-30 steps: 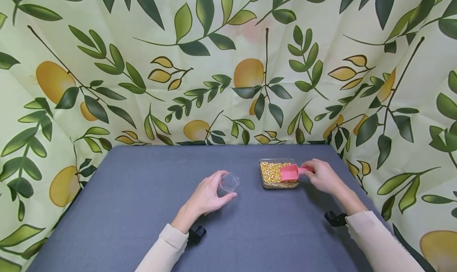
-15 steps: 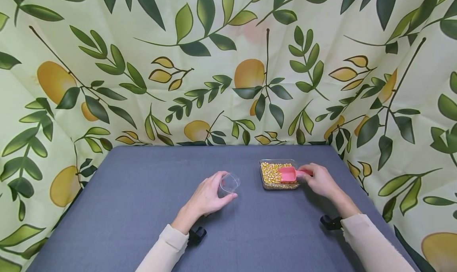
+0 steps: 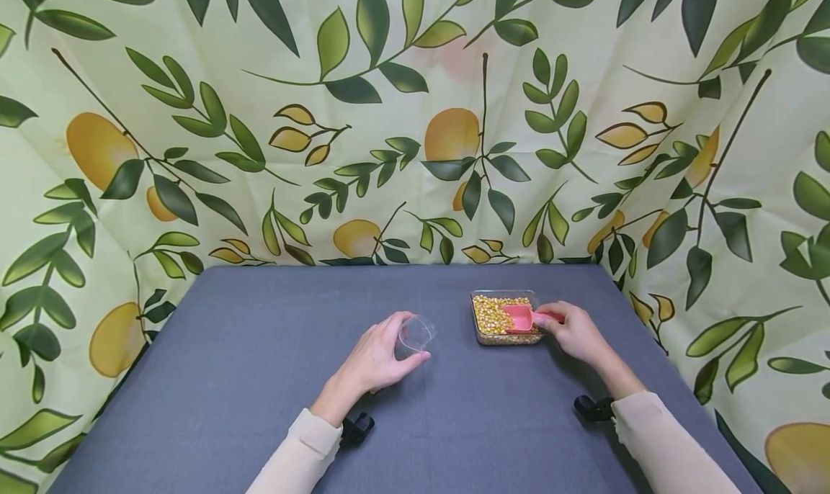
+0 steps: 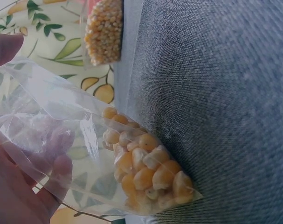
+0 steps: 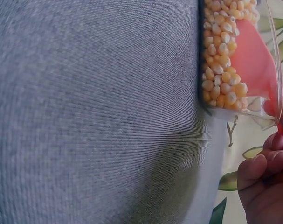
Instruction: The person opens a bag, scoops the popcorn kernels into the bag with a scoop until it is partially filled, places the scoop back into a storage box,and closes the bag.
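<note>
My left hand point(image 3: 379, 353) holds a clear plastic bag point(image 4: 52, 98) by its upper part, its mouth spread between thumb and fingers. Corn kernels point(image 4: 143, 168) fill the bag's bottom corner, close to the cloth. To the right, a clear rectangular container point(image 3: 509, 338) holds many more corn kernels point(image 3: 491, 312). The fingers of my right hand point(image 3: 576, 332) grip the handle of a pink scoop point(image 3: 519, 317) at the container's right side. In the right wrist view the scoop's blade point(image 5: 255, 60) lies inside the container, against the kernels.
A grey-blue cloth point(image 3: 259, 335) covers the table. Behind and on both sides hangs a pale curtain point(image 3: 389, 119) printed with leaves and orange fruit. Black straps with small cameras sit at both wrists.
My right hand and the scoop have shifted slightly left and down over the container, the forearm swinging left with them. The left hand and the bag have stayed in place.
</note>
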A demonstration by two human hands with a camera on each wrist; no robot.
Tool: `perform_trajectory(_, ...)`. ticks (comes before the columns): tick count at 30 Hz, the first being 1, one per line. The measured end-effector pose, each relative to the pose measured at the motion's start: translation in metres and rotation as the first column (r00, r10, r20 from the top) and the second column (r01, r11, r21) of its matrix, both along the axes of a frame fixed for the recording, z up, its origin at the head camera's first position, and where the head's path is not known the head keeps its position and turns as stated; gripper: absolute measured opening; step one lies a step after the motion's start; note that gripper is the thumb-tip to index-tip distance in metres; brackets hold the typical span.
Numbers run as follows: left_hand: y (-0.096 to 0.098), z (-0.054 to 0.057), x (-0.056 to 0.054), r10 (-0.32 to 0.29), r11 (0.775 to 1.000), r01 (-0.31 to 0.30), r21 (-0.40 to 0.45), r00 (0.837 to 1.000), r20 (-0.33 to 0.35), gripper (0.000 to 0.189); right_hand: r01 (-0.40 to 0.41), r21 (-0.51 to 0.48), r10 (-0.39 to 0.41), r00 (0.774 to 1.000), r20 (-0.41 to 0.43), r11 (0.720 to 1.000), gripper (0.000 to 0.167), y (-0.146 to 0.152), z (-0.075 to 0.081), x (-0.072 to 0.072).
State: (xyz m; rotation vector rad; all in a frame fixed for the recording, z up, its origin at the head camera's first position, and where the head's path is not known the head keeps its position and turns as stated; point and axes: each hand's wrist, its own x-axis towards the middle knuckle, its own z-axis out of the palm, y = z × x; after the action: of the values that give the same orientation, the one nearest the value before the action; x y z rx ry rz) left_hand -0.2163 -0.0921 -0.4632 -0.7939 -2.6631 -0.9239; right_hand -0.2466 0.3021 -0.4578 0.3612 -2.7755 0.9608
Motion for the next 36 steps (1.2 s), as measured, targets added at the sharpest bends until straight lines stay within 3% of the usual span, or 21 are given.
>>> perform_trajectory(11, 0.0, 0.001, 0.001, -0.008, 1.0, 0.008, 0.01, 1.0, 0.009, 0.064, 0.02, -0.038, -0.018, 0.999, 0.034, 0.999, 0.019, 0.008, -0.002, 0.001)
perform_trajectory(31, -0.001, 0.0, 0.001, -0.004, 1.0, 0.004, 0.002, 1.0, 0.012, 0.063, 0.05, -0.102, -0.049, 0.999, 0.018, 0.994, 0.022, 0.023, 0.007, 0.009)
perform_trajectory(36, -0.001, 0.0, 0.0, -0.008, 1.0, 0.008, 0.0, 1.0, 0.006, 0.063, 0.065, -0.157, -0.054, 0.996, 0.07, 0.986, 0.027, 0.028, 0.007, 0.01)
